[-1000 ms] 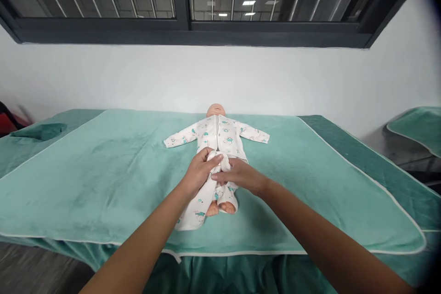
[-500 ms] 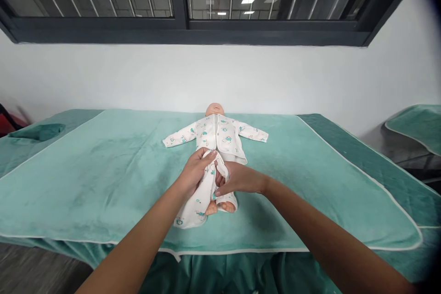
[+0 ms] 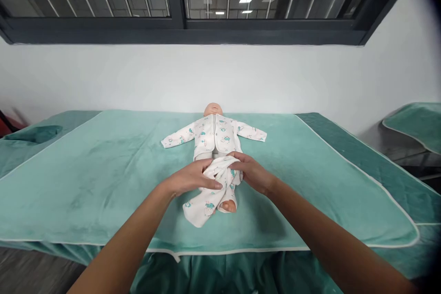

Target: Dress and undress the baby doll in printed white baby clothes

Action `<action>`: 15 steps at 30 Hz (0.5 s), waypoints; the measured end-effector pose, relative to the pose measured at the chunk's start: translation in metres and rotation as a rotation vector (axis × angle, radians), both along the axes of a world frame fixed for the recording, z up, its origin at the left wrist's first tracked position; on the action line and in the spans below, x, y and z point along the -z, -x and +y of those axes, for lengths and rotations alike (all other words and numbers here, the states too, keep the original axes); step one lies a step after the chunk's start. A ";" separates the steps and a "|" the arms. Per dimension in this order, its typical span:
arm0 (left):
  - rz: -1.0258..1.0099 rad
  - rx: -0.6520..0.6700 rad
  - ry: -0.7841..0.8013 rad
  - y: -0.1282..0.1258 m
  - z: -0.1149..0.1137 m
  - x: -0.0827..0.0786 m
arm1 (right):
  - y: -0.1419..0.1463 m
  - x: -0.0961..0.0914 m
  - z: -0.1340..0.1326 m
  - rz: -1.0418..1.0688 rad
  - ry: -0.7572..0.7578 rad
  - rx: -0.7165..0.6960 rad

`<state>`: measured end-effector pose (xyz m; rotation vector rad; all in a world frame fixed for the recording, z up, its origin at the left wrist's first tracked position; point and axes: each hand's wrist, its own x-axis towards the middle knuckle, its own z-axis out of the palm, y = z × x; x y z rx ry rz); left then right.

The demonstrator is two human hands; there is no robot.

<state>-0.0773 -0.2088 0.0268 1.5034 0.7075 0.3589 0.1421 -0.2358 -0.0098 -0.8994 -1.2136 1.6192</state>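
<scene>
A baby doll (image 3: 212, 109) lies on its back, head toward the wall, in a white printed jacket (image 3: 225, 134) with both sleeves spread sideways. White printed baby trousers (image 3: 203, 209) are bunched over its legs; one leg of them hangs loose to the left, and a doll foot (image 3: 228, 206) pokes out of the other cuff. My left hand (image 3: 193, 177) grips the bunched cloth from the left, thumb on top. From the right, my right hand (image 3: 253, 172) pinches the waistband. The doll's other foot is nearly all hidden by the loose trouser leg.
A light green blanket (image 3: 103, 179) with white piping covers the bed, over a darker green cover (image 3: 344, 151). Behind it rises a white wall (image 3: 220, 78) below a dark window frame (image 3: 103, 32). Another green-covered surface (image 3: 420, 124) stands at the right.
My right hand has come out of the trouser opening and moved up to the waistband. My left hand has shifted lower onto the cloth. The loose trouser leg has swung slightly right, over one foot.
</scene>
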 end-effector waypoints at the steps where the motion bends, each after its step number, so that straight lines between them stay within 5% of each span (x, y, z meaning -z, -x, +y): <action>1: 0.008 -0.009 -0.005 0.001 0.000 0.000 | -0.001 -0.001 0.001 -0.039 -0.025 -0.011; 7: -0.272 -0.323 0.102 -0.002 0.003 0.020 | 0.009 -0.012 0.003 -0.371 -0.143 -0.194; 15: -0.413 -0.373 0.222 -0.012 0.000 0.027 | 0.013 -0.014 0.018 -0.072 -0.005 -0.110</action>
